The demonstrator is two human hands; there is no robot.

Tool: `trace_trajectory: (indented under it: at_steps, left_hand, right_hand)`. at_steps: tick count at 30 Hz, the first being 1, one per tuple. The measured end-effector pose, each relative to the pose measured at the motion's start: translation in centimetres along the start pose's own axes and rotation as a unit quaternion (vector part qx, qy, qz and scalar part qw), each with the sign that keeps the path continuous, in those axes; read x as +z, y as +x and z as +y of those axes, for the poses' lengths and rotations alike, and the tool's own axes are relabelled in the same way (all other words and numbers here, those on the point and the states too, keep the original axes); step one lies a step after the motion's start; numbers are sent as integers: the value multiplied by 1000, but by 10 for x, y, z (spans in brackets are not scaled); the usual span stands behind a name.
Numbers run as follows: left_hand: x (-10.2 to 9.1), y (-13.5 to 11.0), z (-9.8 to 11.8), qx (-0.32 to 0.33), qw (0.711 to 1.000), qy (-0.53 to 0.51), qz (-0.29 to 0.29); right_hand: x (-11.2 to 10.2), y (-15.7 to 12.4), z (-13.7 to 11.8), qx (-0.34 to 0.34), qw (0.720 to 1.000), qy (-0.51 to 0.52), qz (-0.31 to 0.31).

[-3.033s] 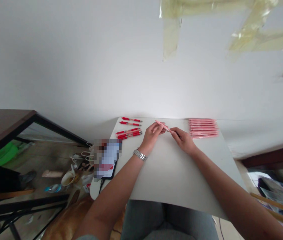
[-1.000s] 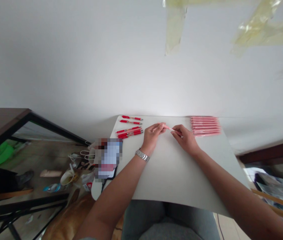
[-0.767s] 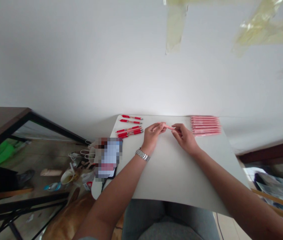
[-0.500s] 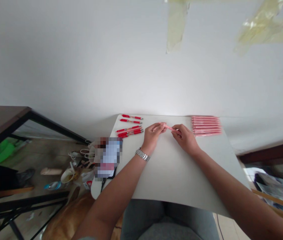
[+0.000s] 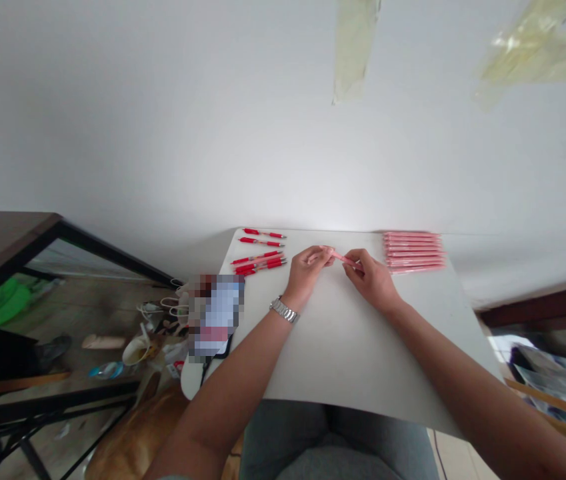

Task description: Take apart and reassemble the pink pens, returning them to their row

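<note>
Over the back middle of the white table (image 5: pixel 333 353), a slim pink pen (image 5: pixel 343 259) is stretched between my two hands. My left hand (image 5: pixel 310 265), with a metal watch (image 5: pixel 284 309) on its wrist, is closed on the left end. At the right end, the fingers of my right hand (image 5: pixel 370 277) pinch the pen, hiding its tip. To the left lie several red click pens (image 5: pixel 261 261) with silvery tips. A neat row of pink pens (image 5: pixel 413 252), with a plastic-like shine, lies right of my right hand.
A phone (image 5: pixel 217 317), blurred out, lies at the table's left edge with a cable. Behind the table rises a white wall (image 5: pixel 187 120) with yellowish tape. A tan dog (image 5: pixel 137 433) lies on the floor at lower left, near a cup (image 5: pixel 136 350) and clutter.
Both hands stay almost in place on the pink pen. My left fingers have shifted very slightly right along it. The view has moved a little.
</note>
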State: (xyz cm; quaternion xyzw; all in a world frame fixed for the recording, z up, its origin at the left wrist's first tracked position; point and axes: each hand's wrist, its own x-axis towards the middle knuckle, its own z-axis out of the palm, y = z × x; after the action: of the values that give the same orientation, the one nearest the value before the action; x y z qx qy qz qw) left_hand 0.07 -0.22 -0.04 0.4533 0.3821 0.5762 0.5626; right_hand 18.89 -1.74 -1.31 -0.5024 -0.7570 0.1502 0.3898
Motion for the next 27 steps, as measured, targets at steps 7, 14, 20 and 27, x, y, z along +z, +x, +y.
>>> trace_trajectory:
  at_steps: [7, 14, 20, 27]
  left_hand:
    - [-2, -3, 5, -1, 997, -12, -76]
    - [-2, -1, 2, 9, 998, -13, -56]
    - [0, -3, 5, 12, 998, -9, -61]
    - [3, -4, 9, 18, 999, 7, -43]
  right_hand:
    - [-3, 1, -5, -1, 1000, 2, -14]
    - [-6, 5, -5, -47, 999, -15, -9]
    - [0, -1, -1, 2, 1000, -3, 7]
    - [-5, 5, -6, -55, 998, -26, -3]
